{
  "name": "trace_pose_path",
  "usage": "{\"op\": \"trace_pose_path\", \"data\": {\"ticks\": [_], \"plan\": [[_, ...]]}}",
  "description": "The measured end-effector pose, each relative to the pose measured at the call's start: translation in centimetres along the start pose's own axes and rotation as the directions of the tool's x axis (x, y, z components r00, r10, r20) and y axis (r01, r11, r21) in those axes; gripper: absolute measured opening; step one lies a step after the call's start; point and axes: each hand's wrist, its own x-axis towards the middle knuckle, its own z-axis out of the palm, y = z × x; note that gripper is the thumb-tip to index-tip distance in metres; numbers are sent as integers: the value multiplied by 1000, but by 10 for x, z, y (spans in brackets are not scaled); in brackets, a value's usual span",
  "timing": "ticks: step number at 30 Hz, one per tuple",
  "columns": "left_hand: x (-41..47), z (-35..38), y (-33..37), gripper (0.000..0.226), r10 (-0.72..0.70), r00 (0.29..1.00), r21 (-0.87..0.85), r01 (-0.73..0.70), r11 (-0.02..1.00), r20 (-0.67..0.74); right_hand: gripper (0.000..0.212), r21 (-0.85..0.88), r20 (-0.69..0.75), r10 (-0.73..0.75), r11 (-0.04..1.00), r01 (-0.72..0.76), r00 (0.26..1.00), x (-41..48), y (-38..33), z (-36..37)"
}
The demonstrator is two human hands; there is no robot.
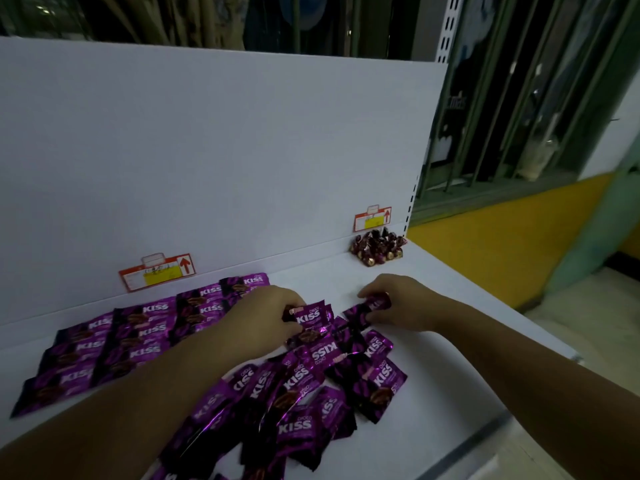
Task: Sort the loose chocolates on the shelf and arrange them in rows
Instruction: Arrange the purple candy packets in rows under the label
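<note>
The loose pile (311, 393) of purple "Choco Kiss" packets lies nearest the camera on the white shelf (467, 341). The packets overlap at all angles, some face up and some turned over. They look light and thin: flat foil pouches with crimped ends. The film is probably slippery and soft enough to bend, and the chocolate inside could dent or snap if squeezed. I judge each is best taken by a crimped end or by its two long edges, with a light pinch and one at a time, since neighbours will likely slide along when one is pulled free.

At the far edge of the pile both forearms reach in, palms down. The left hand (266, 313) has its fingers curled onto a face-up packet (309, 317) and pinches its left end. The right hand (398, 303), just right of it, is curled round a second packet (372, 304), thumb under and fingers over the top.

Left of the pile, the finished rows (131, 337) run in overlapping lines toward the back panel (207, 150). Beyond the pile a price tag (157, 271) stands against that panel. Far beyond the pile to the right, a second tag (372, 219) sits above a small heap of dark wrapped sweets (377, 249), well apart from the pile.
</note>
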Motion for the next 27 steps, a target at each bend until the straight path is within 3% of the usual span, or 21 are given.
{"op": "trace_pose_path", "data": {"ticks": [7, 9, 11, 13, 18, 23, 27], "plan": [[-9, -15, 1, 30, -80, 996, -189, 71, 980, -45, 19, 61, -113, 112, 993, -105, 987, -2, 12, -5], [-14, -21, -4, 32, -160, 987, -339, 149, 929, -5, 19, 246, -139, 141, 964, -104, 980, -1, 6, -9], [-19, -27, -11, 34, -256, 966, -460, 247, 853, 43, 14, 584, -78, 151, 808, -78, 985, -2, -9, -15], [-26, -34, -17, 34, -326, 941, -530, 322, 784, 90, 13, 741, -25, 96, 670, -46, 995, -2, -27, -21], [-51, -53, -31, 28, -365, 918, -667, 369, 647, 154, 17, 871, 102, -80, 488, -51, 992, 8, -81, -24], [-86, -68, -60, 27, -410, 897, -754, 382, 534, 164, 32, 920, 308, -147, 295, -256, 940, 24, -131, -10], [-114, -79, -82, 19, -469, 874, -780, 381, 497, 128, 37, 893, 386, -221, 333, -303, 896, 36, -161, 5]]}}
